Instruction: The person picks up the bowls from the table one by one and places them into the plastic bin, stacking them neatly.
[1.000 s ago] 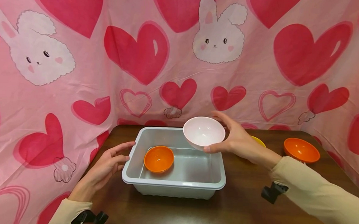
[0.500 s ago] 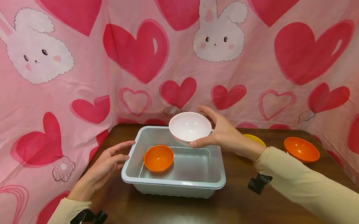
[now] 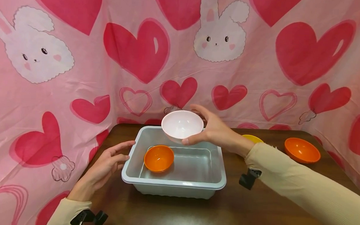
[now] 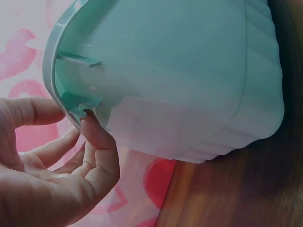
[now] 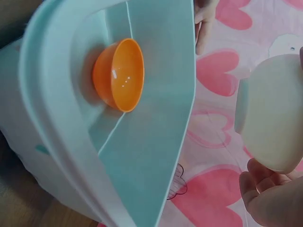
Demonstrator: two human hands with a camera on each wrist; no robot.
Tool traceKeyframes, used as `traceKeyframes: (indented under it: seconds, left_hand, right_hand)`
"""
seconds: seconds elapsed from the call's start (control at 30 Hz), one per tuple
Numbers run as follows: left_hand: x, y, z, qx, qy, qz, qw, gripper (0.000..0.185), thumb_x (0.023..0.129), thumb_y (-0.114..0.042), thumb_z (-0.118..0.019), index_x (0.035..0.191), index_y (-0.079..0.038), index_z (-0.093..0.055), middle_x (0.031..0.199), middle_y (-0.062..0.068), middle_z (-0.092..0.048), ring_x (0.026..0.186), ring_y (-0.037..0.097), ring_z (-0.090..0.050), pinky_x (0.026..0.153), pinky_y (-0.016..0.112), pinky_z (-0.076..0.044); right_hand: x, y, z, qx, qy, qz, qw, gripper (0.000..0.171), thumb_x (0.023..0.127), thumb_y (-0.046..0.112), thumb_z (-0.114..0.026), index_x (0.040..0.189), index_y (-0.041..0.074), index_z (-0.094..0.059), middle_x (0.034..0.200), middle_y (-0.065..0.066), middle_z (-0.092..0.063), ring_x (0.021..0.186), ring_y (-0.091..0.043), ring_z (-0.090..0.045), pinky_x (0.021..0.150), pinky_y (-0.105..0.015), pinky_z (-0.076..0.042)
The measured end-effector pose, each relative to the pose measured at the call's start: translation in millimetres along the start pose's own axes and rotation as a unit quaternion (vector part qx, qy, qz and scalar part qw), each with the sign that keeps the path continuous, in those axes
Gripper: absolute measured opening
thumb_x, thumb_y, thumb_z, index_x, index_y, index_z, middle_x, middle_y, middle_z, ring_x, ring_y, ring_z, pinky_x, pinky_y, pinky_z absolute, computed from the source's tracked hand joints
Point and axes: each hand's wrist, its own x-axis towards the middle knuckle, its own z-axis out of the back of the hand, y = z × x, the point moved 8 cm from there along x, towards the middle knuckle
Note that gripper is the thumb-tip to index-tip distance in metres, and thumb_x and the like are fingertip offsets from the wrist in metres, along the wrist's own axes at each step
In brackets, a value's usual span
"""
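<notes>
My right hand [image 3: 216, 129] holds a white bowl [image 3: 180, 125] by its right side, thumb at the near rim and fingers behind. The bowl hangs mouth up, tilted toward me, above the back of a pale grey plastic tub [image 3: 174, 183]. Inside the tub, toward the left, sits a small orange bowl [image 3: 159, 158]. At the tub's left rim is my left hand [image 3: 105, 164]. In the left wrist view, a bent finger [image 4: 99, 142] hooks under that rim while another digit touches its outer edge.
Right of the tub stands a yellow bowl [image 3: 252, 139], partly hidden by my right forearm. A larger orange bowl [image 3: 302, 150] lies farther right on the brown table [image 3: 175, 214]. Pink heart-patterned cloth [image 3: 188, 69] encloses the back and sides.
My right hand has carried the white bowl leftward and slightly higher in the head view, across the tub's back. The left hand and the tub stay in place.
</notes>
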Motion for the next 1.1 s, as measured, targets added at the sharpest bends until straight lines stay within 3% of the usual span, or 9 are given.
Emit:
traceKeyframes:
  seconds: [0.67,1.1]
  left_hand:
    - [-0.9,1.7,2.3,0.007,-0.004,0.006,0.9999,0.061,0.103,-0.011,-0.058,0.161,-0.004,-0.04,0.161,0.018,-0.039,0.125,0.026,-0.061,0.1,0.04,-0.056]
    - [-0.3,-0.5,-0.5,0.0,0.005,-0.003,1.0,0.061,0.103,-0.009,-0.057,0.16,-0.002,-0.04,0.158,0.02,-0.041,0.122,0.026,-0.064,0.098,0.039,-0.057]
  right_hand:
    - [25.9,5.2,-23.8,0.016,0.004,0.022,1.0,0.103,0.073,0.024,-0.095,0.159,0.021,-0.038,0.148,0.003,-0.05,0.128,-0.023,-0.051,0.1,-0.042,-0.055]
    - [42.7,0.0,-33.3,0.007,0.006,0.023,1.0,0.101,0.072,0.024,-0.095,0.158,0.019,-0.041,0.143,-0.001,-0.054,0.126,-0.023,-0.052,0.099,-0.041,-0.055]
